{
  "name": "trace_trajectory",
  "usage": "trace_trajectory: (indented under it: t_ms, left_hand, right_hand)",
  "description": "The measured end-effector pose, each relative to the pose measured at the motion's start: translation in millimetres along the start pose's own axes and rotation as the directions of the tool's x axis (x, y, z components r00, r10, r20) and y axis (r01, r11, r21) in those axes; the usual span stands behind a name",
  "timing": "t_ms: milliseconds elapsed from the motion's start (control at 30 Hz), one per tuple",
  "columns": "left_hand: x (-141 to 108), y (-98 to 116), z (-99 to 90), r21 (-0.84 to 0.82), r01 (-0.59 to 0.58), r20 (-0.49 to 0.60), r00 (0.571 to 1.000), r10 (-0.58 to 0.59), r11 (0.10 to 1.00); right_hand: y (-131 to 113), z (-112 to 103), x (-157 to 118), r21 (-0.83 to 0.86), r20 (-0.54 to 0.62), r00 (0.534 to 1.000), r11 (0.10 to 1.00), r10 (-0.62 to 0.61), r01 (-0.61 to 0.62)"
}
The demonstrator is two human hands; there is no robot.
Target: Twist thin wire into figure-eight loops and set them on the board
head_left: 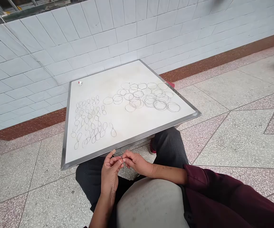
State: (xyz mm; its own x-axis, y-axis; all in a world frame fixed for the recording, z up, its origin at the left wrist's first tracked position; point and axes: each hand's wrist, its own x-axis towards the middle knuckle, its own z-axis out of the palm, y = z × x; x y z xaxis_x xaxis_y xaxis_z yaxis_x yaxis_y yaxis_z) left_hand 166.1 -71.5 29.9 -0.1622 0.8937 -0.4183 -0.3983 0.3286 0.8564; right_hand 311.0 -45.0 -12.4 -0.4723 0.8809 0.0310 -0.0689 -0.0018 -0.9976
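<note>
I have the 2 hands, left hand (109,172) and right hand (137,162), fingers (122,161) pinched together on a thin wire (117,157). Beyond them, wire figure-8s (88,122) and wire rings (146,98) lie on the steel-edged white board (132,139).

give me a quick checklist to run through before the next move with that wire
1. Both hands on the wire: ok, the left hand and right hand pinch the thin wire at the fingertips.
2. Shape of the wire in hand: cannot tell, too fine to see.
3. Rings lying separate: not ok, many overlap.
4. Figure-eight loops apart from the rings: ok, they form their own group on the left of the white board.
5. Hands clear of the board: ok, they are just off its metal-framed near edge.
</note>
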Motion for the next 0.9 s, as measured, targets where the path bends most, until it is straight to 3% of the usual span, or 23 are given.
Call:
trace_trajectory:
  t_ms: [300,567,900]
  left_hand:
    - [4.1,0.3,-5.1,0.002,0.054,0.014,0.998,-0.054,0.999]
    - [4.9,1.4,-6.8,0.016,0.1,0.028,0.995,-0.1,0.995]
    - [4.3,0.0,-6.0,0.025,0.078,0.015,0.997,-0.079,0.997]
  right_hand:
    - [2.6,-0.3,-1.1,-0.018,0.028,1.0,1.0,-0.008,0.008]
    - [1.8,-4.0,-1.2,-0.164,0.096,0.987,0.976,-0.13,0.144]
    - [0.4,-4.0,-2.0,-0.224,0.056,0.998,0.974,-0.027,0.039]
